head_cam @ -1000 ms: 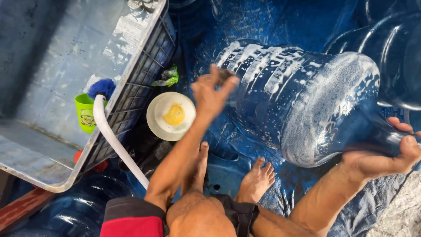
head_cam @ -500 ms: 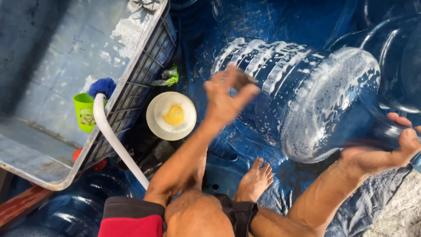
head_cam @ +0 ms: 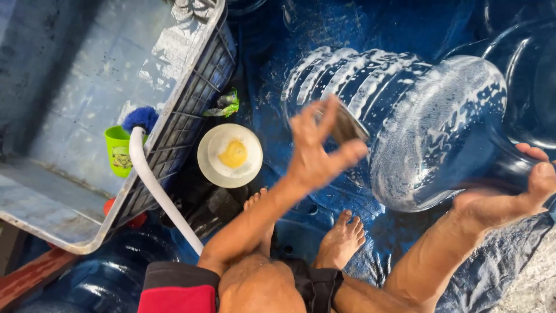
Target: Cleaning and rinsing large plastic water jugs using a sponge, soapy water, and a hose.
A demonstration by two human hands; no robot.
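Head view looks straight down on a person seated on a wet blue tarp (head_cam: 324,35), bare feet (head_cam: 341,240) planted near the body. A large blue water jug (head_cam: 405,116) lies on its side across the far right of the scene, its ribbed wall streaked with white suds. The left hand (head_cam: 315,153) hovers against the jug's near flank, fingers (head_cam: 307,124) pinched around a dark scrubbing pad (head_cam: 346,123); the hand is blurred. The right hand (head_cam: 509,194) cups the jug's neck end at the right edge, fingers wrapped under it and bearing its weight.

To the left, a white bowl (head_cam: 230,155) with a yellow lump inside sits on the tarp just beside a grey plastic crate (head_cam: 191,110). A white hose (head_cam: 159,194) curves along the crate's near edge, past a green cup (head_cam: 119,149) and a blue brush head (head_cam: 141,117). More blue jugs (head_cam: 521,75) crowd the far right, and another lies at the near left.

Suds make everything slick, so the jug could likely slip out of the right hand's hold or roll on the tarp toward the feet. The soapy pad may also squirt out of the pinch, and a wide swing of the left hand could knock the bowl.
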